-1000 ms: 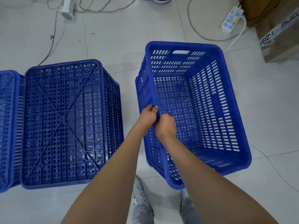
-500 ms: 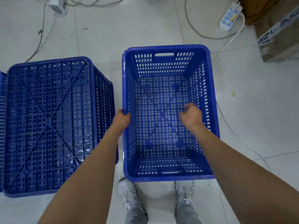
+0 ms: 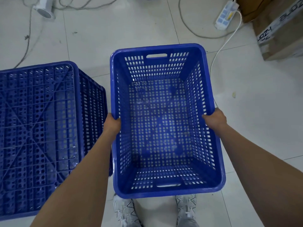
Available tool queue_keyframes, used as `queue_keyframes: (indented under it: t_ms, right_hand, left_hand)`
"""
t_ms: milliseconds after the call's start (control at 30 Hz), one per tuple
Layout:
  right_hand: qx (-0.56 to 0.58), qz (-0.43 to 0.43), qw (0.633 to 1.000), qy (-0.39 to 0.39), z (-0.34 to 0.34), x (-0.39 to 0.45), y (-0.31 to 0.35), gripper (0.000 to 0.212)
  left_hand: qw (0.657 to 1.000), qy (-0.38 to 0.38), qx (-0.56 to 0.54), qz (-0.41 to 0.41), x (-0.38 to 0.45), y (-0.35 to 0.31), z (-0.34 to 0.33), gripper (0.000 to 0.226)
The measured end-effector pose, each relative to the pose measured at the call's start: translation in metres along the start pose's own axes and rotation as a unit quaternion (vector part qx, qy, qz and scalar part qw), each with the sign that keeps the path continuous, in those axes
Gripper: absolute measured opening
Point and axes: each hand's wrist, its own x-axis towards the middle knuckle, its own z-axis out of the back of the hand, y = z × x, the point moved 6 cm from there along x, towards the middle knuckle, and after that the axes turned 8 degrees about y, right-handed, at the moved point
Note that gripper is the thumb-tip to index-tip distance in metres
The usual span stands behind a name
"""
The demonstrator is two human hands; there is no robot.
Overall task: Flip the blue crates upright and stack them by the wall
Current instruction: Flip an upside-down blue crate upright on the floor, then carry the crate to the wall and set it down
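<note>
1. Upright blue crate (image 3: 164, 190), open side up and empty, sits between the person's two hands, above a pair of pale grey sneakers (image 3: 125, 210) that show just below its near end wall.
2. Left hand (image 3: 113, 124) is closed around the crate's left long rim, thumb hooked over the inside edge, fingers hidden on the outside.
3. Right hand (image 3: 214, 119) is closed around the right long rim at about the same point along the crate, thumb lying on the inner edge.
4. Both bare forearms reach in from the bottom corners of the view, one on each side of the crate.
5. Whether the crate rests on the white tiled floor (image 3: 254, 112) or is lifted slightly cannot be told.
6. Just left of the left hand stands a second blue crate (image 3: 37, 133), upside down, its ribbed bottom with crossed diagonal braces facing up; its side wall is close beside the left wrist.
7. Beyond the right hand, a white cable (image 3: 224, 45) runs across the floor to a power strip (image 3: 225, 15).
8. Farther right of that, a cardboard box (image 3: 278, 30) stands on the floor.
9. Far beyond the left hand, grey cords (image 3: 27, 38) trail past a small white device (image 3: 44, 9).
</note>
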Motion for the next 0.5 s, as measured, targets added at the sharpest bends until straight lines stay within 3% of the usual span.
queue_keyframes:
  t_ms: [267, 400, 500]
  right_hand:
    - [-0.015, -0.027, 0.999, 0.008, 0.007, -0.003, 0.006, 0.03]
    - [-0.045, -0.028, 0.999, 0.0, 0.04, -0.047, 0.027, 0.032]
    - [-0.058, -0.02, 0.998, 0.005, 0.077, -0.098, 0.057, 0.03]
  left_hand:
    - [0.999, -0.033, 0.022, -0.002, -0.01, -0.004, 0.005, 0.03]
    - [0.999, -0.027, 0.026, 0.015, -0.055, -0.016, 0.027, 0.039]
    - [1.0, -0.021, 0.008, 0.014, -0.117, -0.043, 0.056, 0.033]
